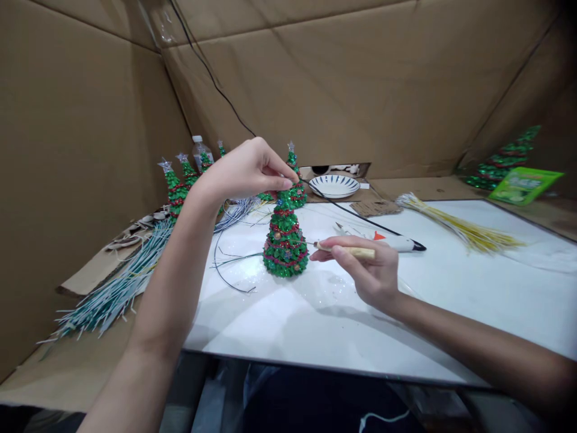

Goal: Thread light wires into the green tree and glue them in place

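A small green Christmas tree [285, 243] with red garland and tiny ornaments stands upright on the white board in front of me. My left hand [256, 168] reaches over from the left and pinches the tree's top, which the fingers partly hide. In my right hand [367, 267] is a wooden-handled awl [351, 249], its thin metal tip pointing left at the tree's right side; I cannot tell whether it touches. Thin dark green wires [234, 258] lie on the board just left of the tree.
More finished trees [174, 189] with stars stand at the back left beside a plastic bottle [201, 150]. Teal-white wire strands [121, 282] lie left, yellow ones [455, 225] right. Behind are a striped plate [334, 186] and a white corded tool [399, 242]. A green packet [525, 185] sits far right.
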A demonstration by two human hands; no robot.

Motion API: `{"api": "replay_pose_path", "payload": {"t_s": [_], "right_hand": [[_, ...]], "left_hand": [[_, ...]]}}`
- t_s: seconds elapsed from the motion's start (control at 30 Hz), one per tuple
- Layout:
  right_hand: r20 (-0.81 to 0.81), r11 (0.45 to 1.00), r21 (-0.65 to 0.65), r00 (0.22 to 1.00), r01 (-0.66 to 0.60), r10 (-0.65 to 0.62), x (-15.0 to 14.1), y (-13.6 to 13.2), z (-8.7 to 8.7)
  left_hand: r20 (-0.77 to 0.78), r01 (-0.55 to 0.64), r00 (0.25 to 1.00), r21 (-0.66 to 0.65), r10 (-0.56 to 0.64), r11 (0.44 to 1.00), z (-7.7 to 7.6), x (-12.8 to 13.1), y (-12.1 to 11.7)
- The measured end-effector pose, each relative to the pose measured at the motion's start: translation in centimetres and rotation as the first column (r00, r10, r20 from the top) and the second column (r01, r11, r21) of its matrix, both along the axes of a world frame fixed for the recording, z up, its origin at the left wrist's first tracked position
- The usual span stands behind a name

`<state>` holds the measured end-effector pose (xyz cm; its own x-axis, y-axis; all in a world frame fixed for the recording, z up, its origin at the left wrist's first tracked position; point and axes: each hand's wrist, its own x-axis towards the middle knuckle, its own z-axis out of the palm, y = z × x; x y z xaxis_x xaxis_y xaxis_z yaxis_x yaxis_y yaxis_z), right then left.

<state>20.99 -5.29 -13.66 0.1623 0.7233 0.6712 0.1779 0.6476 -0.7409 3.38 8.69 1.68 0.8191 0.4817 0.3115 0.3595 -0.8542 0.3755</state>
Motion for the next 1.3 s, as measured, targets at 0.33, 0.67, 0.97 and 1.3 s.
{"api": "replay_pose_path", "payload": {"t_s": [0.33, 0.67, 0.97, 1.3], "right_hand": [[0.344, 0.961, 0.213, 0.908, 0.174, -0.24, 0.2, 0.4, 0.9], [0.615, 0.896, 0.442, 0.715, 0.038, -0.333, 0.5, 0.7, 2.0], [0.735, 0.728, 0.665, 0.324, -0.168, -0.596, 0.5, 0.7, 2.5], [0.69, 0.88, 0.456, 0.574, 0.131, -0.442, -1.9, 0.9, 5.1]], "left_hand": [[0.017, -0.011, 1.0, 0.019, 0.011, 1.0, -0.2, 0.0, 0.3], [0.017, -0.019, 1.0, 0.048, 0.018, 0.999, -0.1, 0.0, 0.2], [0.025, -0.011, 1.0, 0.062, 0.009, 0.998, 0.0, 0.1, 0.0], [0.052, -0.007, 0.999, 0.076, 0.003, 0.997, -0.3, 0.1, 0.2]]}}
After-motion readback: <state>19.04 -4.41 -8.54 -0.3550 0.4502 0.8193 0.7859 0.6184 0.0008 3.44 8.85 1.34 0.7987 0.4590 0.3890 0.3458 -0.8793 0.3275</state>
